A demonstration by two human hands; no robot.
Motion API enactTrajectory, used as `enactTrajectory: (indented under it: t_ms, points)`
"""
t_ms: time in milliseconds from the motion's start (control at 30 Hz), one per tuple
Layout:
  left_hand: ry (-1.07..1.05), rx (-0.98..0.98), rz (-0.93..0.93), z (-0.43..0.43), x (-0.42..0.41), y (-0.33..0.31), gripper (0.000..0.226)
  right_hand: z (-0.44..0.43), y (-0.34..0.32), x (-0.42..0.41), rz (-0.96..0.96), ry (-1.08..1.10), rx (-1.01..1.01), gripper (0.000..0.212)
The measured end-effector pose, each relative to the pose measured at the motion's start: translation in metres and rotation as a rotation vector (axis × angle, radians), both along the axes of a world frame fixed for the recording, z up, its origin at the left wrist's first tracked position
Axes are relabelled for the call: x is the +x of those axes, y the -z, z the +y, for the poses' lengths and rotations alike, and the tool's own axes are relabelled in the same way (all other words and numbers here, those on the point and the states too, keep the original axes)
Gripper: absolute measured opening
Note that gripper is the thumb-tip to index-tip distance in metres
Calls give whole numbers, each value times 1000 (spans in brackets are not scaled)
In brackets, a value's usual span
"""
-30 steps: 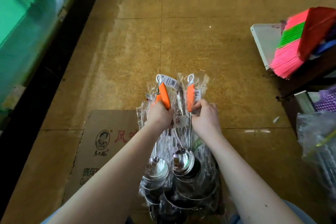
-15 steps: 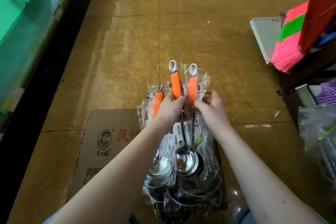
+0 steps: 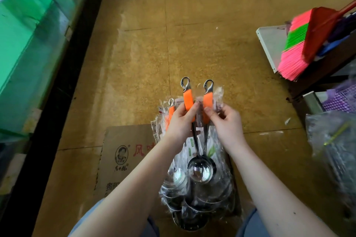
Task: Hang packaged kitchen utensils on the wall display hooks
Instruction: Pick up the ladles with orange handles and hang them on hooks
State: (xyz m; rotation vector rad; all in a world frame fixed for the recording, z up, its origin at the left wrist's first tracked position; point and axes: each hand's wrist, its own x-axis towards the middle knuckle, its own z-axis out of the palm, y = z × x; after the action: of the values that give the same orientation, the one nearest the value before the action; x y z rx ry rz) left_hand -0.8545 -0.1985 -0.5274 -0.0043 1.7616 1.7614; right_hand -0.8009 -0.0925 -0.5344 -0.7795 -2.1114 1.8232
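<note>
Though apart, left hand (image 3: 180,121), right hand (image 3: 228,122) on ladles (image 3: 188,97).

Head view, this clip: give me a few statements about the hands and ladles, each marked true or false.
1. The left hand grips an orange-handled ladle. True.
2. The right hand hangs empty. False: it pinches the second ladle at its wrapped handle.
3. Both ladles hang on a wall hook. False: they are held above the tiled floor, and no hook is in view.
4. A flattened cardboard box lies on the floor beneath the pile of wrapped ladles. True.
5. The broom on the right has blue bristles. False: they are pink and green.
</note>
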Motion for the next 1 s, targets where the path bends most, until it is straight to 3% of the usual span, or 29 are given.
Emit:
enactTrajectory:
  t_ms: [200,433,633,800,1000]
  points:
    - [-29,-8,37,2,6,-103,13,-3,-101,2,-2,14,-37,11]
    - [8,-28,65,3,16,-291,15,-3,-291,16,55,-1,-137,18]
    - [60,-24,109,2,37,-456,13,-1,-455,40,110,28,-198,36]
    - [80,-40,156,8,65,-561,13,7,-558,68,126,23,-190,22]
    - [131,-72,211,27,105,-626,16,28,-626,108,147,52,-95,17]
